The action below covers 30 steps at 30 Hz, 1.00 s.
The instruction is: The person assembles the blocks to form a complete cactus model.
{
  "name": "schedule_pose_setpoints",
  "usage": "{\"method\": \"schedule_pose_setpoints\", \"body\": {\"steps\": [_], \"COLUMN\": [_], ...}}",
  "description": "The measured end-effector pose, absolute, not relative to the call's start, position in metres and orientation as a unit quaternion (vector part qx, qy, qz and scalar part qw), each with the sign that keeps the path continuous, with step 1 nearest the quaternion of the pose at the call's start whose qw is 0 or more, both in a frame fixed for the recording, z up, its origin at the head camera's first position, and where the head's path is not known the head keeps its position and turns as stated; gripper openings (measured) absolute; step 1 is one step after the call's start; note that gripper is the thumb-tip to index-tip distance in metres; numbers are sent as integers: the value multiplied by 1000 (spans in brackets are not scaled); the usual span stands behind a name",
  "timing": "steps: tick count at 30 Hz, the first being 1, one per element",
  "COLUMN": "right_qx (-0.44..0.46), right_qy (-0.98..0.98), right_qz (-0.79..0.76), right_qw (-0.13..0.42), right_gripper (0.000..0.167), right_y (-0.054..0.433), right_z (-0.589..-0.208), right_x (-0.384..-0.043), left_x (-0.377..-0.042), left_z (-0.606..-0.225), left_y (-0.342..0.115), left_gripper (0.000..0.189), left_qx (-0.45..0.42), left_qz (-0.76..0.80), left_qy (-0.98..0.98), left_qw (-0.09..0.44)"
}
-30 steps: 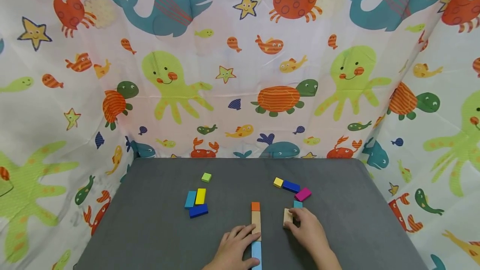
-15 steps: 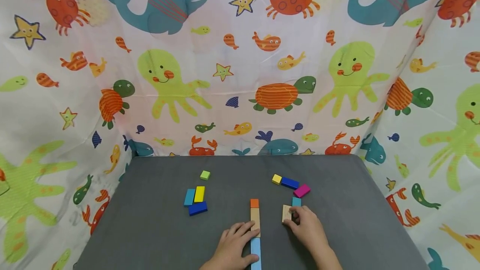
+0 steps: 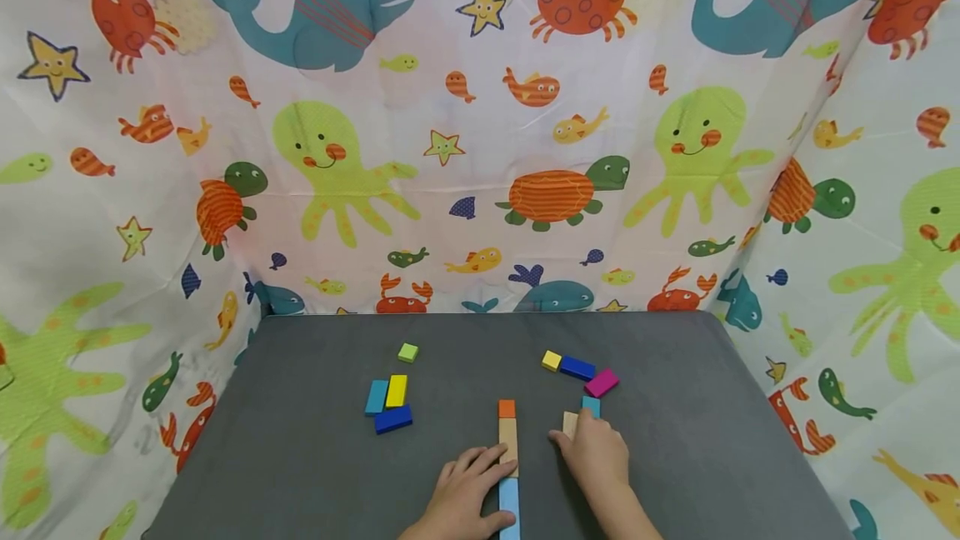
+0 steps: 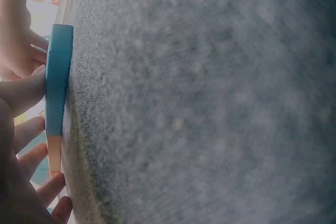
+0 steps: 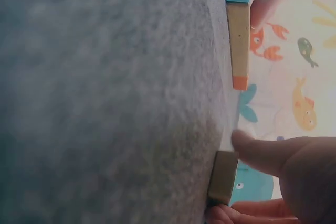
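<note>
Compared with half a second ago, the right hand [image 3: 597,450] is turned more over the short wooden block [image 3: 570,421], its thumb now beyond the block's left side and its fingers at the other side, so I cannot tell if it grips firmly. This block lies on the table [image 3: 315,473] beside the teal block [image 3: 592,404]. The left hand [image 3: 467,494], well apart from the right, stays with loosely spread fingers on the long wooden block [image 3: 507,433] and its thumb on the light blue block [image 3: 509,493].
</note>
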State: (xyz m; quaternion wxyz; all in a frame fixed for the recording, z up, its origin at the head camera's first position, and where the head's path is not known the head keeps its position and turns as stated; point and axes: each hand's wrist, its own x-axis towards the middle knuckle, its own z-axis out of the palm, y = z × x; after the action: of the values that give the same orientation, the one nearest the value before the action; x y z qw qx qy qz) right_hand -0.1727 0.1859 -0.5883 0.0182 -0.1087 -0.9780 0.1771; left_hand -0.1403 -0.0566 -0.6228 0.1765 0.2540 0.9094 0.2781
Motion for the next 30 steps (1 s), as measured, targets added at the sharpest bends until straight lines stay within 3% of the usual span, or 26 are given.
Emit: {"method": "schedule_pose_setpoints", "body": {"steps": [10, 30], "right_qx": [-39, 124], "right_qy": [-982, -975], "right_qz": [175, 177], "right_qw": [67, 56], "right_gripper": [23, 29], "right_y": [177, 178], "right_z": [-583, -583], "right_x": [-168, -179], "left_x": [-142, -141], "left_z": [-626, -623], "left_y": [-57, -56], "left_gripper": [65, 65], "left_qx": [253, 237], "left_qz": [274, 279], "left_qy": [910, 909], "left_qw": [179, 199]}}
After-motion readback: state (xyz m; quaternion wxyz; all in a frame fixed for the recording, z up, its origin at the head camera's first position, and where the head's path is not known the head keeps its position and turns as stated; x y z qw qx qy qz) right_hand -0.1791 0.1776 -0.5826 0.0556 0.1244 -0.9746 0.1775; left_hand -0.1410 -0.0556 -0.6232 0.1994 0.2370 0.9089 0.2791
